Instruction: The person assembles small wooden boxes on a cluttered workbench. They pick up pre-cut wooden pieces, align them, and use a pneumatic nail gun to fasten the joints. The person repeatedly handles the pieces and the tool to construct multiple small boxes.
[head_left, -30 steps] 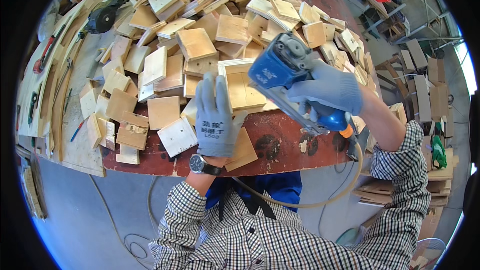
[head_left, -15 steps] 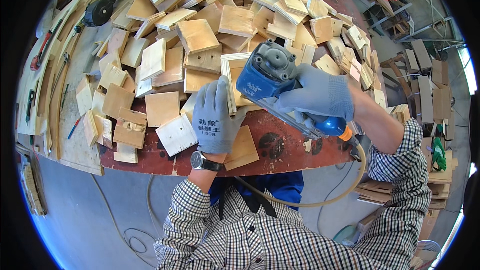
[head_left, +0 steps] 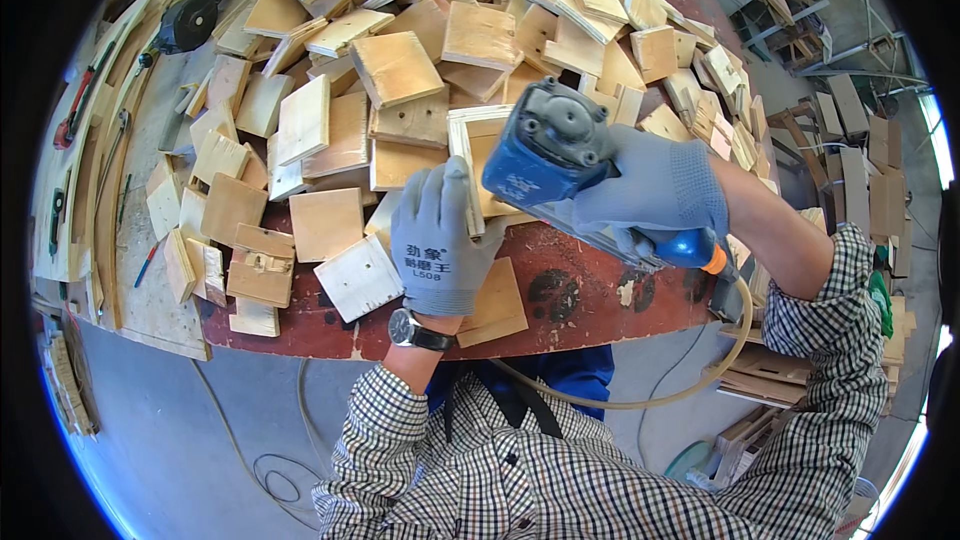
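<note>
My right hand [head_left: 645, 185], in a grey glove, is wrapped round the handle of a blue air nail gun [head_left: 545, 145]. The gun's black-capped head lies over a small open wooden frame [head_left: 480, 114], hiding much of it and the gun's tip. My gloved left hand [head_left: 437, 230] grips the frame's near left side, its fingers lying along the outer wall and its thumb tucked beneath. Beside my left wrist, a thin wooden panel [head_left: 497, 305] rests on the red tabletop. A pale wooden block [head_left: 358, 278] lies just left of that hand.
Plywood blocks [head_left: 400, 70] are heaped across the red table [head_left: 590, 285]. At the left lie long wooden strips [head_left: 105, 180], a black power tool [head_left: 190, 20] and a red-blue pen [head_left: 146, 265]. A tan air hose [head_left: 735, 345] loops below the gun. Cardboard pieces [head_left: 855, 180] stand at right.
The nail gun and my right hand have shifted slightly right. My left hand and the wooden frame have moved a little the same way, with the grip kept.
</note>
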A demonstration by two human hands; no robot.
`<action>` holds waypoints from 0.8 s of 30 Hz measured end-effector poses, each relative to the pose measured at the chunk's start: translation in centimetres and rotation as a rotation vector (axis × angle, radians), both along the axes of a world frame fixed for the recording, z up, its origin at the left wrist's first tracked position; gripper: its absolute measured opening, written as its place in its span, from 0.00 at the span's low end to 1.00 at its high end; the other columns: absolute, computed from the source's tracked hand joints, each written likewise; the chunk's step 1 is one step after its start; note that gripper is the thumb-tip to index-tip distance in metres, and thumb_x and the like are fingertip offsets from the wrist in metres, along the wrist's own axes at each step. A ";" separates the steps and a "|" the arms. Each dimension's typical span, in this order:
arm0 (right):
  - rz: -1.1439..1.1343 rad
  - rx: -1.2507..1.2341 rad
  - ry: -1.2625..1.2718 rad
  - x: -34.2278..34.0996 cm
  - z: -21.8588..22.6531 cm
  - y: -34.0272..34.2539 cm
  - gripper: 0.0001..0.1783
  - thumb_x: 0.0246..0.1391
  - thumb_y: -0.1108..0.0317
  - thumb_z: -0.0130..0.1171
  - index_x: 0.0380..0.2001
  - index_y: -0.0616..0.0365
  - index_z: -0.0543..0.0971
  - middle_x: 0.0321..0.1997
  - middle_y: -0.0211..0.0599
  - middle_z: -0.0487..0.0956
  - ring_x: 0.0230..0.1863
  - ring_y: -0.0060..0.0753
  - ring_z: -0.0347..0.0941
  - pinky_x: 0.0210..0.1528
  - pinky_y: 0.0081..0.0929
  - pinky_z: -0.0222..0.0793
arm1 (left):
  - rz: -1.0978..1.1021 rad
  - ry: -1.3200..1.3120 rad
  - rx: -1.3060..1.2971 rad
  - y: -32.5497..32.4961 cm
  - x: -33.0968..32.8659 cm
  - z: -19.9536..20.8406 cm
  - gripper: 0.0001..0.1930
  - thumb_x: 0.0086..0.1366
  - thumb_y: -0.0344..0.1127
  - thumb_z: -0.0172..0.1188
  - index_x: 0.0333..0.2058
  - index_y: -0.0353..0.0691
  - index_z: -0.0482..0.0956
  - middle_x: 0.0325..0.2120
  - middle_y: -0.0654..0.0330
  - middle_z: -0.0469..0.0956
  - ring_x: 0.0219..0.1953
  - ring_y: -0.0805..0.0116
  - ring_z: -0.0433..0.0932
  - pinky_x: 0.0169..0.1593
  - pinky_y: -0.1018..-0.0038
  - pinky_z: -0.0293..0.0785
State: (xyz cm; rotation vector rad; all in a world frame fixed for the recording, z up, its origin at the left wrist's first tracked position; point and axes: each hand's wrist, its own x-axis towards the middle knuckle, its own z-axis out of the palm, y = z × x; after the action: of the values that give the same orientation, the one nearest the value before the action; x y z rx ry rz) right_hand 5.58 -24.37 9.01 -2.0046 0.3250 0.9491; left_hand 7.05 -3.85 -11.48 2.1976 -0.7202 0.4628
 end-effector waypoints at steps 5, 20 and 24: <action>0.049 0.080 -0.041 1.2 -1.0 0.0 0.17 0.58 0.61 0.67 0.48 0.57 0.79 0.33 0.30 0.81 0.27 0.19 0.77 0.30 0.25 0.76 | 0.013 0.020 -0.003 1.4 0.1 -0.2 0.42 0.49 0.45 0.81 0.60 0.37 0.74 0.52 0.45 0.78 0.56 0.42 0.77 0.63 0.48 0.71; -0.418 -0.079 -0.461 -10.7 -1.3 1.4 0.14 0.50 0.75 0.65 0.42 0.63 0.82 0.31 0.39 0.83 0.26 0.32 0.80 0.28 0.31 0.76 | -0.015 0.032 0.003 0.7 -0.3 -1.0 0.47 0.50 0.38 0.77 0.68 0.37 0.66 0.63 0.48 0.72 0.66 0.45 0.70 0.68 0.52 0.68; -0.068 -0.739 -0.908 -15.9 -3.5 1.6 0.26 0.48 0.67 0.73 0.52 0.63 0.81 0.49 0.50 0.83 0.45 0.55 0.82 0.47 0.41 0.80 | -0.040 0.077 -0.053 1.3 -0.3 -1.6 0.51 0.51 0.44 0.79 0.72 0.36 0.64 0.69 0.40 0.67 0.72 0.38 0.65 0.75 0.47 0.61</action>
State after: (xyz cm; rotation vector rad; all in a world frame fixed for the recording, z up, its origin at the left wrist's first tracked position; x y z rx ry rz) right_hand -10.28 -22.74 5.55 -2.8202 0.2329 -0.2496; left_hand 6.72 -2.59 -13.12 2.1352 -0.7009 0.3711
